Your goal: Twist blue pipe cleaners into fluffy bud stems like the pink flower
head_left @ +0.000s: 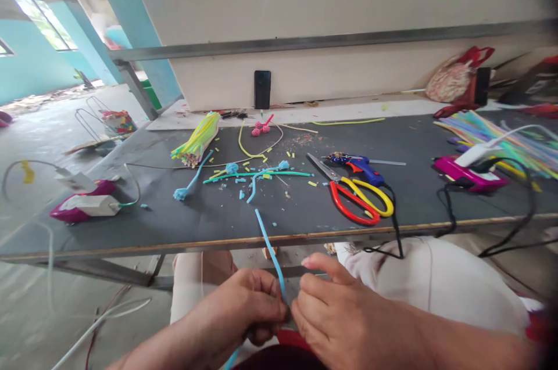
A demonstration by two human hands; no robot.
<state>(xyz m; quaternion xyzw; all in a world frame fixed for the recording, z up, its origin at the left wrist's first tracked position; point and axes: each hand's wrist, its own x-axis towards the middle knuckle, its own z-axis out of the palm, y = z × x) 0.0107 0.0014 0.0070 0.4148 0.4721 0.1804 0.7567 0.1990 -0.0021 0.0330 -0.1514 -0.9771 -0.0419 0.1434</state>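
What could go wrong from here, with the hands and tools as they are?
The black cord of the glue gun hangs over the table edge near the right leg; a moving knee might snag it. The scissors lie beside the glue gun, so reaching for one could knock the other. The left hand pinches the blue stem; a loosened grip might drop it.

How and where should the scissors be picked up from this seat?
Probably best by the red and yellow handles, with the right hand coming from the near side of the table. The scissors lie flat, loops toward the seat and blades pointing away to the left. Beware the glue gun just beyond the handles.
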